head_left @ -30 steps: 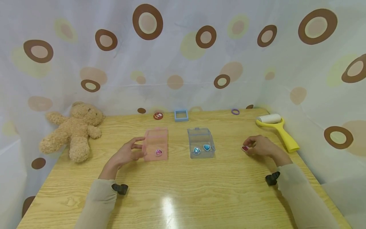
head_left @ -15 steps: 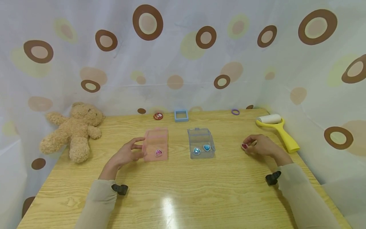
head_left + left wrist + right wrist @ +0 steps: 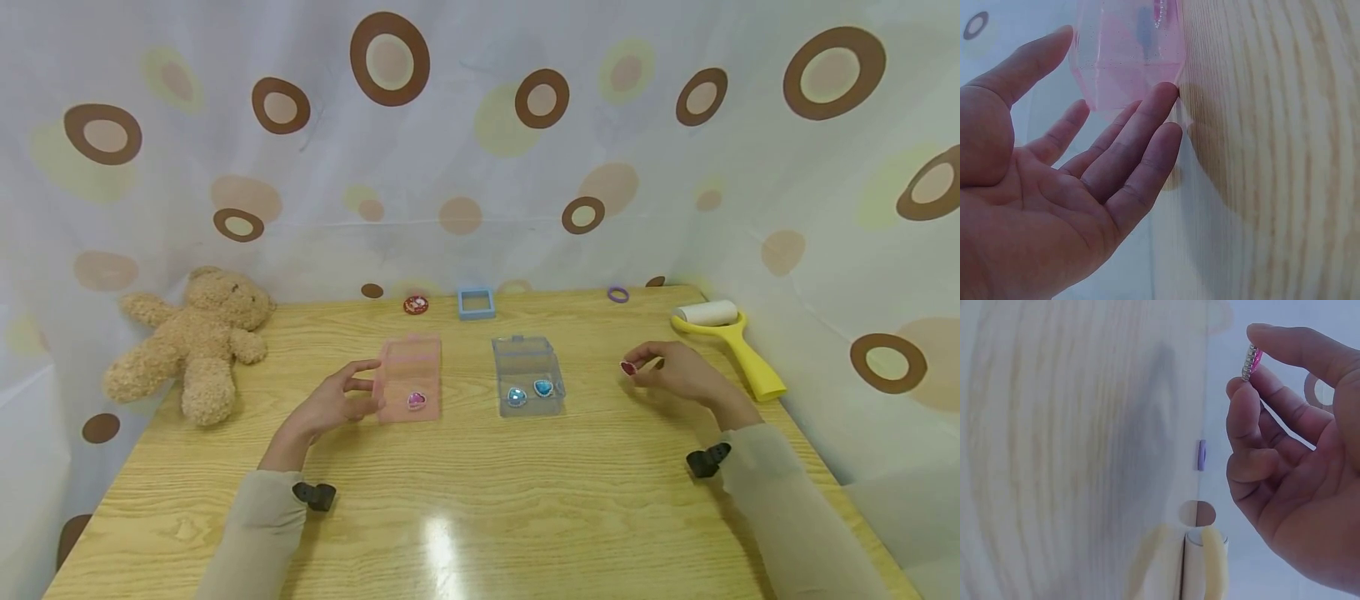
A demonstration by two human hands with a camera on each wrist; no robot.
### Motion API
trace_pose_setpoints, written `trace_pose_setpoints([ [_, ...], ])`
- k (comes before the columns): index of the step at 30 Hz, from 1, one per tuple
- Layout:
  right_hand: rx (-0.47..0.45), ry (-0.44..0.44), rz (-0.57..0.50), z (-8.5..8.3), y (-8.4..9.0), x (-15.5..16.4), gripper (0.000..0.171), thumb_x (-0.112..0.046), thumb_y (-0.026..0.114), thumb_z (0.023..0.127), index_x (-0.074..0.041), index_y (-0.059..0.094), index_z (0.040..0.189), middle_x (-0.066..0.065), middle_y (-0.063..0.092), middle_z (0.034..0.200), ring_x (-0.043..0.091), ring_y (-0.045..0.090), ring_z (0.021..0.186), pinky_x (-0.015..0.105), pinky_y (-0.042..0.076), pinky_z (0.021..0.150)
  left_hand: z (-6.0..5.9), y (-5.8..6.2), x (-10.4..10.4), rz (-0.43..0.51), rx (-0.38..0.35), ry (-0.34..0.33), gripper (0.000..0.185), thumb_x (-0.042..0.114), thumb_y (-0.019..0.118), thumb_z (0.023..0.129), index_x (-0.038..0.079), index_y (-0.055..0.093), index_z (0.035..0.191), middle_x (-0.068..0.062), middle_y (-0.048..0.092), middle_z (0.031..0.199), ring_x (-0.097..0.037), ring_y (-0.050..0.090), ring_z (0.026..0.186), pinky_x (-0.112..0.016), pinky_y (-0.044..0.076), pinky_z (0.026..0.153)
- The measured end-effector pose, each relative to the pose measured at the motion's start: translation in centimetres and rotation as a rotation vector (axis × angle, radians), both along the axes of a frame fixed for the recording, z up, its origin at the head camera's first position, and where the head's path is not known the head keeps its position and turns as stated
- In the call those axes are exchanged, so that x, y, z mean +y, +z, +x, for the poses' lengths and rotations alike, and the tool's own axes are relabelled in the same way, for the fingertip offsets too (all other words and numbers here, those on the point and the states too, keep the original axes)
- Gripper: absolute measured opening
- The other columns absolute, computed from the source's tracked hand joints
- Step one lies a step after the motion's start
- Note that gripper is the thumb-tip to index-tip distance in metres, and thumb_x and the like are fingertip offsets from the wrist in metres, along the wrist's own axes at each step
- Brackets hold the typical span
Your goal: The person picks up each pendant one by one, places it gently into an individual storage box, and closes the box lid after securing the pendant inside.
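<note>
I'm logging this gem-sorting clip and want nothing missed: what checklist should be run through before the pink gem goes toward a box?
1. Grip on the pink gem: right hand pinches it between thumb and fingertip, clear of the table. Ok.
2. Pink box steadied: left hand touches its side with straight fingers. Ok.
3. Pink box open on top: cannot tell.
4. Matching colour there: one pink gem already inside. Ok.
5. Clear box lies between hand and pink box, holding two blue gems; the path probably must pass over it. Not ok.

Two boxes [image 3: 409, 379] [image 3: 527, 376] sit mid-table, teddy bear [image 3: 191, 337] far left, lint roller [image 3: 726, 337] far right.
</note>
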State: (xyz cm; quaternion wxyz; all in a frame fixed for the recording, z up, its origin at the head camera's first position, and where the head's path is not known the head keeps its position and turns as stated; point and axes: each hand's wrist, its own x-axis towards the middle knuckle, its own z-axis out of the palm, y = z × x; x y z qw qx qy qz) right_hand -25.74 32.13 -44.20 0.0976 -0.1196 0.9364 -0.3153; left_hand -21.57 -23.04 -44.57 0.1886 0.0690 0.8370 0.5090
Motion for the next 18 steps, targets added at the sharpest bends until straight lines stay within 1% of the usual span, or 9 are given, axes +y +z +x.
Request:
trace_pose_setpoints([
  [5, 0.029, 0.02, -0.003, -0.4, 0.2, -0.9, 0.027, -0.026, 0.072, 0.093, -0.017, 0.07, 0.118, 0.008, 0.069, 0.112, 0.018, 0.061, 0.087, 0.033, 0.049, 0.078, 0.0, -0.1, 0.1, -0.009, 0.0, -0.004, 0.072, 0.02, 0.065, 0.098, 0.012, 0.026, 0.157, -0.03, 0.046, 0.146, -0.038, 0.059, 0.123, -0.054, 0.052, 0.097],
  [7, 0.031, 0.028, -0.013, -0.6, 0.2, -1.3, 0.027, -0.027, 0.072, 0.093, -0.017, 0.07, 0.118, 0.008, 0.068, 0.112, 0.018, 0.061, 0.087, 0.033, 0.049, 0.078, -0.1, -0.1, 0.0, -0.01, -0.007, 0.006, 0.072, 0.019, 0.066, 0.097, 0.013, 0.027, 0.157, -0.029, 0.047, 0.146, -0.037, 0.06, 0.122, -0.054, 0.052, 0.097],
  [18, 0.032, 0.056, -0.055, -1.3, 0.5, -4.2, 0.028, -0.022, 0.074, 0.09, -0.019, 0.07, 0.117, 0.007, 0.069, 0.109, 0.02, 0.063, 0.08, 0.032, 0.051, 0.069, -0.1, -0.1, 0.0, -0.016, -0.002, 0.011, 0.072, 0.018, 0.066, 0.097, 0.014, 0.027, 0.157, -0.029, 0.046, 0.146, -0.036, 0.061, 0.12, -0.055, 0.052, 0.098],
])
